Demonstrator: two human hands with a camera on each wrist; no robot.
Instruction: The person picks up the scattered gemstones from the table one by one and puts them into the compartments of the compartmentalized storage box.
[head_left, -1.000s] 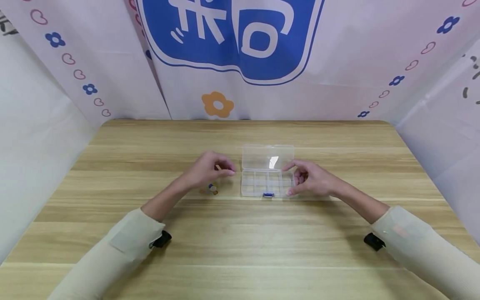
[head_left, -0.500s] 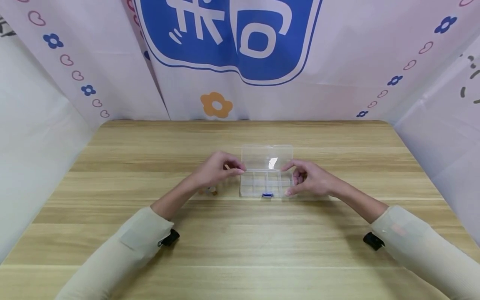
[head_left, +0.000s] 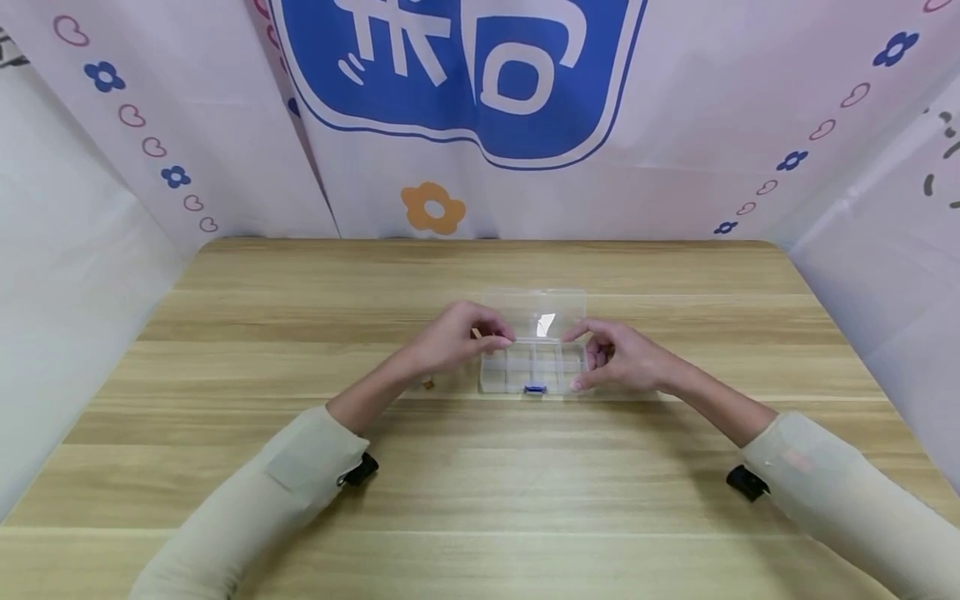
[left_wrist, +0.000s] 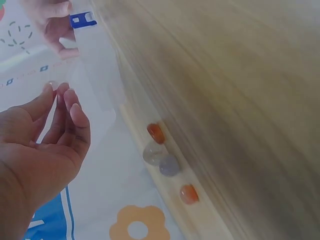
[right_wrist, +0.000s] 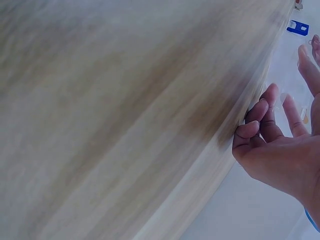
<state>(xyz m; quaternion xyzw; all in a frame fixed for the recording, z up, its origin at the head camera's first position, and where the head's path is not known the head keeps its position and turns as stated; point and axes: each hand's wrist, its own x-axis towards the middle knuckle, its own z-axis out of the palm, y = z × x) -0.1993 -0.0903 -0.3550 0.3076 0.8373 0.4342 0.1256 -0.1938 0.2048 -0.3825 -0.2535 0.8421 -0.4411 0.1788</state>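
head view first: the left hand [head_left: 459,337] has slid right over the last second, away from the little pile of beads and up to the left end of the clear compartment box [head_left: 534,367]. it's now right over the leftmost cells, fingertips pinched on something tiny and pale orange, looks like a bead [head_left: 476,334]. to me that reads as one bead picked and about to go in a cell, though i can't call which one. the right hand [head_left: 618,358] hasn't budged, fingers curled round the right end of the box, holding it steady on the wooden table [head_left: 480,475]. the lid stands open at the back and the blue latch [head_left: 535,388] faces the person. only one bead of the pile [head_left: 428,384] peeks out past the left wrist, the rest is hidden by the arm.

left wrist view: blurry and tilted. the hand [left_wrist: 47,145] shows its palm with fingers loosely bent toward the box; the pinch itself doesn't show from here. four loose beads [left_wrist: 165,160] lie in a row on the table, two orange, one clear, one greyish.

right wrist view: mostly smeared table. the hand [right_wrist: 280,145] is at the edge of the frame, fingers bent, and the box is so see-through that i can barely make it out, just the latch [right_wrist: 298,27].
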